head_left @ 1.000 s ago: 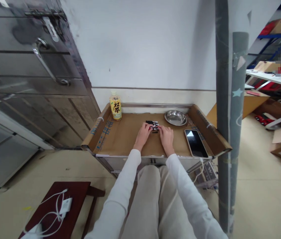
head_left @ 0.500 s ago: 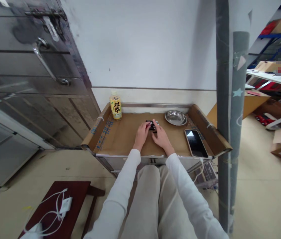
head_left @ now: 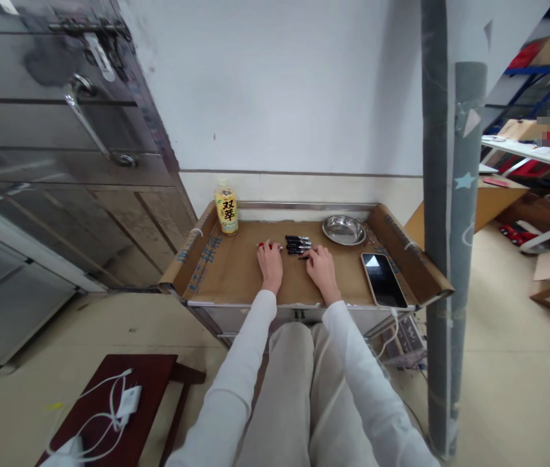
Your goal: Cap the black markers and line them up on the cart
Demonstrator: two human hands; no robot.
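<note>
The hands have separated since the earlier frame. The left hand [head_left: 270, 264] now rests flat at 9 o'clock of the black markers [head_left: 298, 244], fingertips touching a red-capped marker [head_left: 268, 246]. The right hand [head_left: 322, 269], fingers loosely spread, touches the nearest marker; the group lies on the cardboard-lined tray [head_left: 236, 272].

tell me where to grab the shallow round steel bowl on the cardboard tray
Pinch the shallow round steel bowl at its thin flared rim on the near edge, coming from above: it sits upright and open, low-walled, with the black markers to its left and the phone in front.
</note>
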